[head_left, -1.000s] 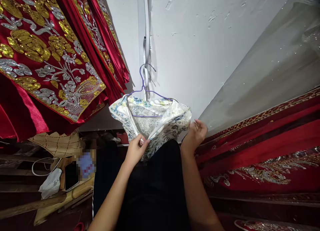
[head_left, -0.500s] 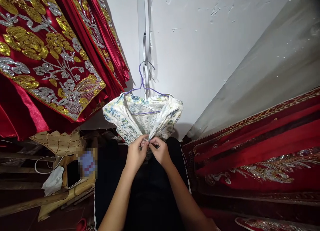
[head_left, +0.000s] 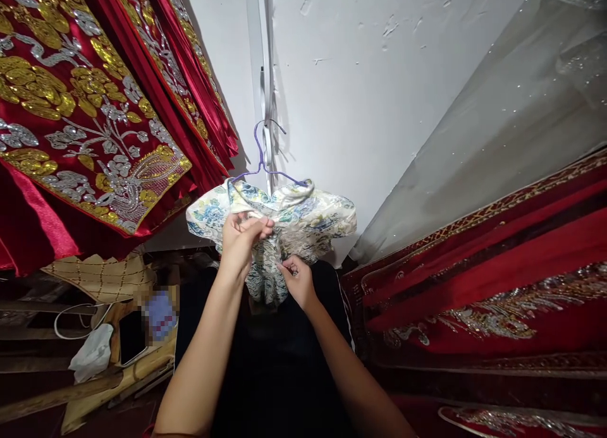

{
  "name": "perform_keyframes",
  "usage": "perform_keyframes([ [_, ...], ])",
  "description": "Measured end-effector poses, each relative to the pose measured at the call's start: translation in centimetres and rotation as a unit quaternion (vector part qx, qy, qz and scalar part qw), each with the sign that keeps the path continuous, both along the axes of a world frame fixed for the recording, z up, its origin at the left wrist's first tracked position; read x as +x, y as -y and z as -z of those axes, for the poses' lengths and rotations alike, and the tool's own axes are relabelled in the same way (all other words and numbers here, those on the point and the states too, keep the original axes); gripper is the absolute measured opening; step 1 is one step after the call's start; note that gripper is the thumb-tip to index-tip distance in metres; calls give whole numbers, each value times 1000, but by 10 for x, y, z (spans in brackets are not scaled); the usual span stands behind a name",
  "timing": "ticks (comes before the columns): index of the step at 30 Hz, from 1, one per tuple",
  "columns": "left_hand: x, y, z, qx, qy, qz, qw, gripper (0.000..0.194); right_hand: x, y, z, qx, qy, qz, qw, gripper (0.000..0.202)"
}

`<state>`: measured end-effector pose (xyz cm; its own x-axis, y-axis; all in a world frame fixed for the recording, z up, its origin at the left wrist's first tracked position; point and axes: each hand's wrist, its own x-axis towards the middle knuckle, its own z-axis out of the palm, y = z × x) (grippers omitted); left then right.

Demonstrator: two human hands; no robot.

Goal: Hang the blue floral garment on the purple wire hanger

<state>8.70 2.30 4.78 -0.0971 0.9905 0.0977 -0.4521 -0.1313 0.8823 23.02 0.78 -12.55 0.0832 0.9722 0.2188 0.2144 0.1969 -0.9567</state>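
A floral white, blue and yellow garment (head_left: 327, 220) hangs from a purple wire hanger (head_left: 261, 163), its front edges drawn together at the middle. Near the neckline my left hand (head_left: 241, 239) is over the garment's front, thumb and fingers pinched close together; whether cloth is between them is too small to tell. Lower and to the right, my right hand (head_left: 297, 280) has its thumb and index finger closed on the front of the garment. The lower part of the garment bunches between my forearms.
Red embroidered cloths (head_left: 109, 122) hang at the upper left. Below them, a phone (head_left: 133, 337) and a white crumpled bag (head_left: 92, 352) lie on a wooden surface. Sheer grey fabric (head_left: 478, 122) and red beaded cloth (head_left: 474, 286) fill the right.
My left hand has moved up and left, towards the neckline, away from my right hand. The open neckline has closed up, and the garment's front now lies across the hanger's lower bar.
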Motion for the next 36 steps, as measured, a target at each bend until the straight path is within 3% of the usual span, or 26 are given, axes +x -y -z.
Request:
perform_keyframes([
  [3, 6, -8, -31, 57, 12, -4, 998, 54, 10, -9, 1, 3, 10, -12, 1000, 25],
  [5, 9, -8, -43, 94, 11, -12, 995, 54, 16, -13, 3, 5, 21, -27, 999, 24],
  [9, 9, -3, -44, 126, -19, -22, 992, 51, 26, -10, -11, 12, 42, -62, 997, 16],
  [11, 7, -1, -36, 124, -33, -18, 992, 48, 28, -7, -37, 40, 41, -73, 996, 10],
  [16, 6, 0, -18, 116, -63, -16, 991, 40, 26, -22, -138, 201, 20, -79, 976, 50],
  [18, 6, 2, -17, 125, -82, -28, 988, 38, 25, -34, -170, 236, 75, -93, 964, 43],
  [21, 7, 5, -18, 140, -115, -49, 982, 36, 25, -47, -194, 273, 173, -104, 940, 14],
  [25, 8, 0, -16, 137, -128, -47, 981, 37, 22, -49, -200, 322, 215, -87, 918, 9],
  [27, 10, -7, -6, 130, -121, -43, 983, 38, 19, -46, -200, 337, 210, -80, 914, 9],
  [29, 10, -16, 12, 121, -132, -41, 983, 39, 15, -43, -204, 341, 191, -72, 918, 9],
  [34, 8, -20, 80, 67, -275, -15, 959, 29, 28, -35, -223, 341, 82, 8, 936, 14],
  [36, 4, -15, 100, 59, -305, 8, 951, 29, 46, -34, -228, 327, 42, 34, 943, 15],
])
